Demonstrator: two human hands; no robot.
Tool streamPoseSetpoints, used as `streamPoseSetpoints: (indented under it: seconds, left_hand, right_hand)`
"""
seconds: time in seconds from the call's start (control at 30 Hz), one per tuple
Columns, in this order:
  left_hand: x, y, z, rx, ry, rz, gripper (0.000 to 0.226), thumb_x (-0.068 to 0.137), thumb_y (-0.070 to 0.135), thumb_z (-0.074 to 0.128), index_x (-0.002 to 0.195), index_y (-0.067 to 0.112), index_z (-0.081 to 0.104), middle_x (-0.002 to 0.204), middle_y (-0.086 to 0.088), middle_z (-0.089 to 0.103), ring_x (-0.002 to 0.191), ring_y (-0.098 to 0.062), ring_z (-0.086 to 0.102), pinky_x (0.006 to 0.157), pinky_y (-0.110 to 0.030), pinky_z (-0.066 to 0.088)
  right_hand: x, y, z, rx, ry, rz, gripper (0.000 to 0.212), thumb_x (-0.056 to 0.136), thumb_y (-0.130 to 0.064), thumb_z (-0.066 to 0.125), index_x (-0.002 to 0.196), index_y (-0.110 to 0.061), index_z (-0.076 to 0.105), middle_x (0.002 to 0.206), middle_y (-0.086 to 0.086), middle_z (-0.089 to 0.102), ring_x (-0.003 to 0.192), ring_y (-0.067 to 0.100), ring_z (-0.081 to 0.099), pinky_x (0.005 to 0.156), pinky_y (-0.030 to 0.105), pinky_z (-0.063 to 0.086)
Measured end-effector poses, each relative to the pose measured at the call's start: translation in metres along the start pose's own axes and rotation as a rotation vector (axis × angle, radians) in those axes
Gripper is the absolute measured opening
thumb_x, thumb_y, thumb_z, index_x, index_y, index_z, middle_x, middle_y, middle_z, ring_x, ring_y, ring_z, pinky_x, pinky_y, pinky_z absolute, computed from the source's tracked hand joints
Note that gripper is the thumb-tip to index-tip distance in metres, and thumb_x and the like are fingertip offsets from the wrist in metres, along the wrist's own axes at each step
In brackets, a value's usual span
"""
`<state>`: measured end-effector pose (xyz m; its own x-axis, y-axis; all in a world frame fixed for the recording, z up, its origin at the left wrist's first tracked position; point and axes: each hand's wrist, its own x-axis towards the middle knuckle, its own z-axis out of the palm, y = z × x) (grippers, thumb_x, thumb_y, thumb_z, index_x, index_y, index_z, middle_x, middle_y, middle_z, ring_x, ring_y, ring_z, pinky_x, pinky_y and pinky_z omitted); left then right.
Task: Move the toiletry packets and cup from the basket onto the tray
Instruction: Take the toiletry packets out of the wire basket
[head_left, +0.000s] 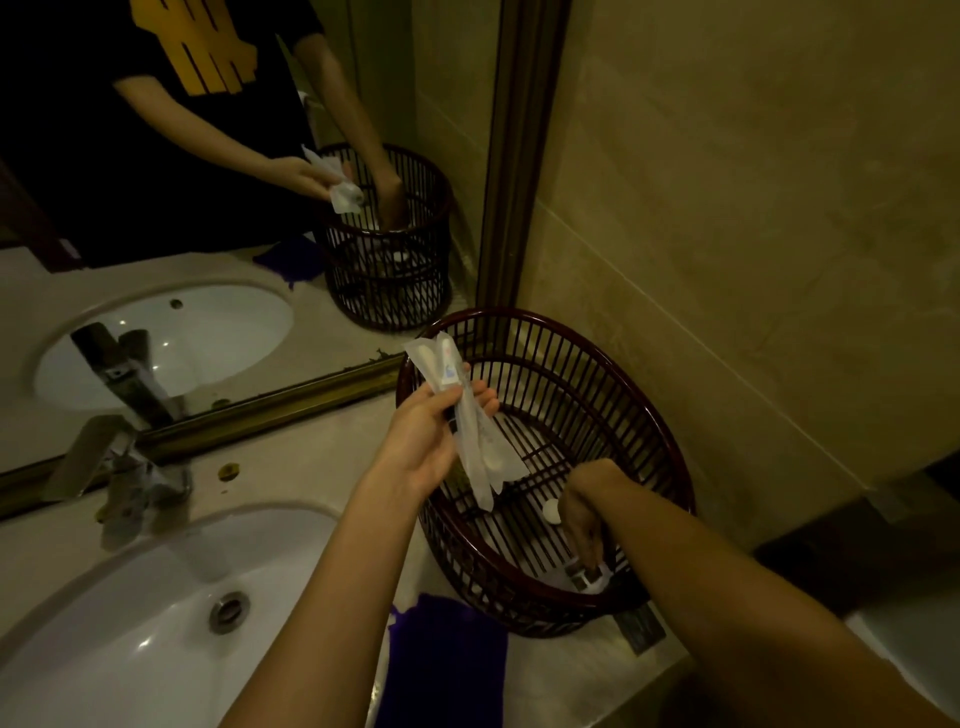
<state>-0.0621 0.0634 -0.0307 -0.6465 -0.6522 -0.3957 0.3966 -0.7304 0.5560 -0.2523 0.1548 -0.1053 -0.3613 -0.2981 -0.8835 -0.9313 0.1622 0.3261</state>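
Two bare hands were recorded at a dim bathroom counter (311, 457). The left hand (426, 441) was held above the near-left rim of a dark slatted basket (613, 395), its fingers clamped on a bundle of long clear toiletry packets (470, 421); the bundle was held upright and slightly tilted, its lower end hanging over the basket floor. The right hand (584, 512) was lowered inside the basket, fingers pointed down at a small white packet (592, 577) lying against the near wall. Whether those fingers were closed on that packet could not be told, since the fingertips were hidden by the hand and the slats. One small white round item (551, 512) was noted on the basket floor just beside the right hand; what it was could not be made out. The basket was stood in the corner of the counter, against the tiled wall (753, 234) and near the framed mirror (208, 208). A purple item (447, 660) was lying on the counter just in front of the basket. A white sink (130, 623) with a metal tap (124, 467) was set to the left. The basket, hands and packets were seen repeated in the mirror.
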Motion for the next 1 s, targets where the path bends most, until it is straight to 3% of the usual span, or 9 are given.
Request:
streamPoseSetpoints:
  seconds: [0.1,0.17,0.23,0.3,0.43,0.53,0.67,0.83,1.0]
  left_hand:
    - [-0.001,0.001,0.000,0.001,0.007,0.000,0.032,0.095,0.004,0.054,0.127,0.004,0.060,0.109,-0.021,0.068,0.098,-0.030,0.071,0.078,-0.040,0.058]
    - [-0.001,0.001,0.000,0.003,0.005,0.002,0.031,0.095,0.003,0.054,0.126,0.003,0.060,0.101,-0.020,0.071,0.095,-0.030,0.072,0.076,-0.039,0.058]
    - [-0.002,0.001,0.001,0.005,0.006,0.005,0.030,0.095,0.003,0.054,0.125,0.003,0.061,0.093,-0.018,0.074,0.091,-0.029,0.073,0.075,-0.039,0.058]
    - [-0.003,0.001,0.002,0.005,0.004,0.005,0.031,0.094,0.003,0.055,0.125,0.003,0.061,0.091,-0.018,0.074,0.090,-0.028,0.073,0.074,-0.039,0.059]
    - [-0.003,0.003,0.002,-0.014,-0.006,-0.015,0.034,0.093,0.008,0.057,0.127,0.003,0.059,0.096,-0.018,0.071,0.091,-0.029,0.072,0.077,-0.039,0.058]
    - [-0.002,0.002,0.002,-0.006,0.011,-0.038,0.042,0.093,0.018,0.060,0.132,0.003,0.055,0.105,-0.020,0.067,0.096,-0.030,0.071,0.078,-0.040,0.059]
    - [0.002,0.002,0.003,0.019,0.009,-0.042,0.055,0.089,0.039,0.064,0.131,0.006,0.054,0.123,-0.026,0.061,0.112,-0.038,0.063,0.089,-0.045,0.056]
    - [0.001,0.002,0.004,0.044,-0.112,-0.036,0.060,0.090,0.051,0.058,0.131,0.008,0.060,0.127,-0.021,0.064,0.118,-0.037,0.060,0.098,-0.052,0.049]
    - [0.000,-0.001,0.002,0.190,-0.036,-0.038,0.038,0.093,0.019,0.061,0.127,0.001,0.058,0.118,-0.026,0.066,0.105,-0.035,0.067,0.082,-0.043,0.057]
  right_hand:
    - [0.000,-0.004,0.003,-0.085,0.015,-0.055,0.077,0.096,-0.038,0.064,0.159,-0.018,0.024,0.166,0.013,0.021,0.149,0.036,0.026,0.118,0.048,0.027]
    - [-0.002,-0.001,0.000,-0.052,0.031,-0.107,0.064,0.096,-0.036,0.063,0.153,-0.018,0.040,0.162,0.010,0.032,0.145,0.036,0.033,0.116,0.051,0.030]
    - [-0.007,0.004,-0.011,0.064,0.022,-0.184,0.043,0.089,-0.035,0.074,0.128,-0.018,0.065,0.136,0.005,0.059,0.126,0.031,0.054,0.108,0.050,0.043]
    - [-0.013,0.014,-0.020,0.288,0.055,-0.285,0.016,0.085,-0.029,0.078,0.098,-0.022,0.072,0.103,-0.003,0.067,0.097,0.019,0.063,0.092,0.041,0.056]
    - [-0.048,0.054,-0.031,0.689,0.507,-0.383,0.008,0.092,-0.024,0.068,0.086,-0.027,0.067,0.093,-0.008,0.067,0.085,0.007,0.064,0.068,0.019,0.045]
    - [-0.083,0.068,-0.033,1.116,0.870,-0.414,0.009,0.093,-0.023,0.069,0.084,-0.024,0.070,0.089,-0.005,0.070,0.082,0.006,0.066,0.070,0.021,0.046]
    - [-0.127,0.048,-0.038,1.533,1.001,-0.565,0.014,0.092,-0.021,0.071,0.080,-0.015,0.075,0.073,-0.010,0.072,0.067,-0.003,0.065,0.068,0.021,0.044]
    - [-0.135,-0.001,-0.044,1.460,0.908,-0.574,0.012,0.090,-0.020,0.073,0.085,-0.009,0.075,0.081,0.000,0.073,0.072,0.001,0.065,0.067,0.018,0.046]
    - [-0.124,-0.026,-0.043,1.130,1.043,-0.545,0.019,0.089,-0.034,0.073,0.079,-0.018,0.067,0.073,-0.006,0.065,0.063,-0.001,0.058,0.059,0.016,0.045]
